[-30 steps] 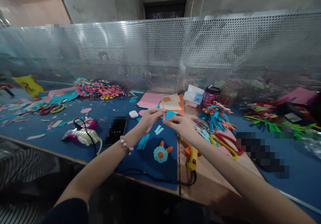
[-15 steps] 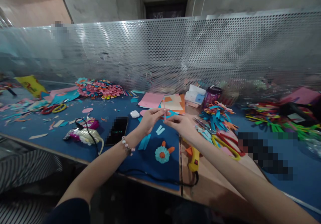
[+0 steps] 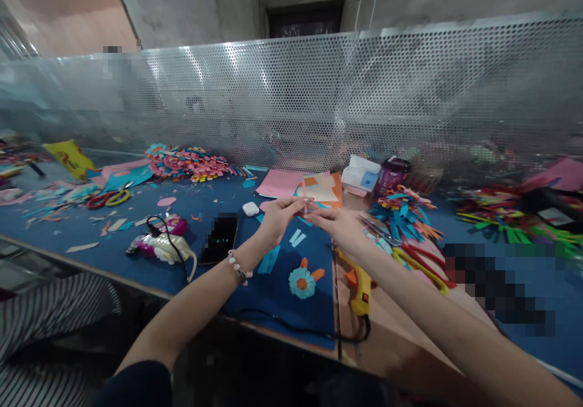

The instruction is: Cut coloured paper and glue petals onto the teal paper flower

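A thin pink strip (image 3: 305, 188), which looks like foam or paper, stands upright between my fingertips. My left hand (image 3: 279, 220) pinches it from the left with thumb and forefinger. From the other side my right hand (image 3: 340, 229) closes its fingertips on the strip's lower end. Below the hands lies a light-blue flower (image 3: 302, 282) with an orange centre and two orange pieces sticking out. Pale-blue strips (image 3: 297, 237) lie between the flower and my hands. A yellow glue gun (image 3: 362, 294) rests under my right forearm, its black cord trailing along the front edge.
A phone (image 3: 219, 239), a white case (image 3: 250, 209) and a plastic-wrapped bundle (image 3: 164, 246) lie left. Pink sheets (image 3: 279, 183) and a tissue pack (image 3: 361, 175) are behind my hands. Red-and-yellow scissors (image 3: 423, 265) lie right. A perforated metal screen (image 3: 300, 97) stands behind the table.
The whole view has shifted slightly, so everything appears a little further right. Both hands keep their pinch on the pink strip, with hardly any change in pose.
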{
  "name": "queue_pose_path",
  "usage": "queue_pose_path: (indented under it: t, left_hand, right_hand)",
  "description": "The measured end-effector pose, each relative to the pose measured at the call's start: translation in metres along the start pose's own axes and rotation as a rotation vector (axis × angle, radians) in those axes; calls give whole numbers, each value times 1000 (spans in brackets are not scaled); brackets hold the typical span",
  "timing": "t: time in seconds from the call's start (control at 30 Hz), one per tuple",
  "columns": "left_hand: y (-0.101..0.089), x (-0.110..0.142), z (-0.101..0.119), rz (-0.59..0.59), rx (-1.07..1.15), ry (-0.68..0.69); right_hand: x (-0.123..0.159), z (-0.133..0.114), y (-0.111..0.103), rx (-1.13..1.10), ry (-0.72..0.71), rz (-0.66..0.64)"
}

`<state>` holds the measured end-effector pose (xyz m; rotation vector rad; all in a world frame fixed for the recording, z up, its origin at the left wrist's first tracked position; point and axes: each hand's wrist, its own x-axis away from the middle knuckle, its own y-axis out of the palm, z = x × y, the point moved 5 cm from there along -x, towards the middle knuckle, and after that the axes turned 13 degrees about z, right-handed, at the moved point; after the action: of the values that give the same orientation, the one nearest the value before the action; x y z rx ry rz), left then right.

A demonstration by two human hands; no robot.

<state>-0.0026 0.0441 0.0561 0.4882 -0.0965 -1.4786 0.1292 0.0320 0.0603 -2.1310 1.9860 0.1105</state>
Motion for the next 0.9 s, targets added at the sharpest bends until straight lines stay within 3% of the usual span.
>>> queue_pose_path:
  t: [0.57,0.9]
  left_hand:
    - [4,1,0,-43,82,-39]
    - [4,3,4,-36,64,-2]
  right_hand:
    - [3,6,9,-223,90,-44]
    - [5,1,6,-162,61,-20]
